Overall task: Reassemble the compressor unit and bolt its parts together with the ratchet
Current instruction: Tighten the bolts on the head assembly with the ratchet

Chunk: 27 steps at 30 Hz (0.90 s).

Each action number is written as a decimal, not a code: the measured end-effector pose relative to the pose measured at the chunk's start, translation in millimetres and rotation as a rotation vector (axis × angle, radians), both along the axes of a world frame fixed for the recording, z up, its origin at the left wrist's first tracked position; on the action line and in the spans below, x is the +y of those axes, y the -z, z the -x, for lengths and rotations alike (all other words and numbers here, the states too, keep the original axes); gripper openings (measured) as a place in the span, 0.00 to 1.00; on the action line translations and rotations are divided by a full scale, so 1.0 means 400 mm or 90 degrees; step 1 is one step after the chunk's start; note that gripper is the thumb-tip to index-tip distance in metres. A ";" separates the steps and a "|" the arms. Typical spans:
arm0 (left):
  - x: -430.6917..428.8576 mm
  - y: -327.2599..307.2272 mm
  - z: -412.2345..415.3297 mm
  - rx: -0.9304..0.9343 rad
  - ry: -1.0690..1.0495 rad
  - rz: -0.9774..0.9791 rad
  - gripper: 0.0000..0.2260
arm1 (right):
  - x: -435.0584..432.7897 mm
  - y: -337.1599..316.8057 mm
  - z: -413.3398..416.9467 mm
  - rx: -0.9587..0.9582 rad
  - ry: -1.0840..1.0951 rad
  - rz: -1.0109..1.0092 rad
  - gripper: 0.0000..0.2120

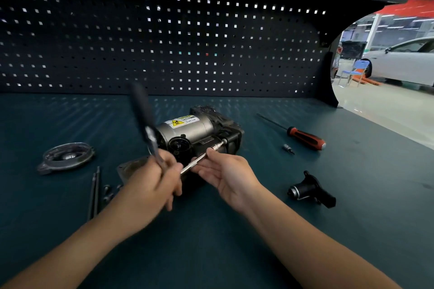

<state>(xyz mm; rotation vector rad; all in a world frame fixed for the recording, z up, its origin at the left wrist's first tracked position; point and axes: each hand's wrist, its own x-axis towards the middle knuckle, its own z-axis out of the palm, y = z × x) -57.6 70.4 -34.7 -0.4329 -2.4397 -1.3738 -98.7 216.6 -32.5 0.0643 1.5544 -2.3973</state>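
Left grip (155, 178) clamps the blurred ratchet (150, 133); right grip (225, 169) pinches its extension bar (199, 159).

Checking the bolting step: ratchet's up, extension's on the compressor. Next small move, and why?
Probably swing the ratchet handle back down while the right hand steadies the extension bar. Its socket end already sits against the compressor, and the left hand holds the blurred handle raised.

The compressor unit (199, 133) lies on its side on the teal desk (234, 241), a silver cylinder with a yellow warning label joined to a black housing. The ratchet (146, 124) stands tilted, blurred, black handle uppermost. Its long silver extension bar (202, 158) slants up-right, tip meeting the unit's black housing.
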 end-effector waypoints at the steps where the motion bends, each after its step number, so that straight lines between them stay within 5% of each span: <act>1: -0.014 -0.001 0.002 0.140 -0.007 0.234 0.07 | 0.000 0.000 0.000 -0.002 0.001 0.001 0.11; 3: -0.035 0.002 0.002 0.314 0.005 0.562 0.06 | -0.001 -0.001 0.000 -0.001 -0.004 0.005 0.11; 5: -0.029 0.006 -0.004 0.311 0.001 0.532 0.06 | 0.000 0.000 -0.001 -0.001 -0.015 0.014 0.11; 12: 0.042 -0.004 -0.014 -0.248 0.006 -0.479 0.13 | 0.015 -0.011 -0.002 -0.017 -0.093 0.057 0.12; 16: 0.031 -0.012 -0.008 -0.389 0.024 -0.732 0.14 | 0.007 -0.006 -0.001 0.008 -0.078 0.044 0.10; 19: 0.027 -0.007 -0.007 -0.328 0.035 -0.585 0.12 | 0.000 0.001 0.004 0.026 -0.049 0.033 0.09; 24: -0.004 0.013 -0.009 0.132 -0.041 0.254 0.11 | 0.006 -0.011 -0.004 0.036 -0.044 -0.054 0.12; 27: -0.006 0.017 -0.024 0.254 -0.002 0.506 0.17 | 0.037 -0.016 0.007 0.165 0.037 -0.346 0.14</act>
